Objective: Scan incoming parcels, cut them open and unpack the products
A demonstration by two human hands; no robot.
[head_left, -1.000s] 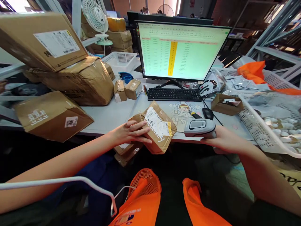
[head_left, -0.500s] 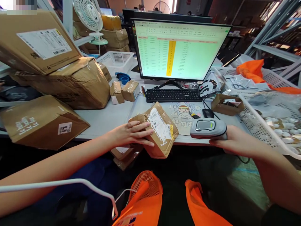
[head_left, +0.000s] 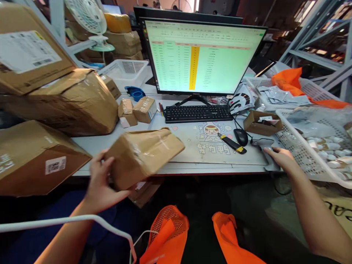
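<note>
My left hand (head_left: 106,183) grips a taped cardboard box (head_left: 145,154) by its near left end, over the front edge of the desk. The box is tilted, plain brown faces and shiny tape showing; no label is visible on these sides. At the right, my right hand (head_left: 282,159) is on a grey barcode scanner (head_left: 264,143), which is down at the desk edge beside the mouse; its fingers are partly hidden. A yellow and black utility knife (head_left: 232,143) lies on the printed desk mat (head_left: 189,146) between the hands.
Large cartons (head_left: 77,102) are stacked at the left, with two small boxes (head_left: 144,109) near the keyboard (head_left: 198,113). Behind it stands a monitor (head_left: 217,62). A small open box (head_left: 262,123) and a white basket (head_left: 310,154) of rolled items stand right. A white cable (head_left: 68,219) crosses lower left.
The box has moved left and been turned, so its label no longer shows. My right hand has lowered the scanner to the desk at the right, uncovering the utility knife.
</note>
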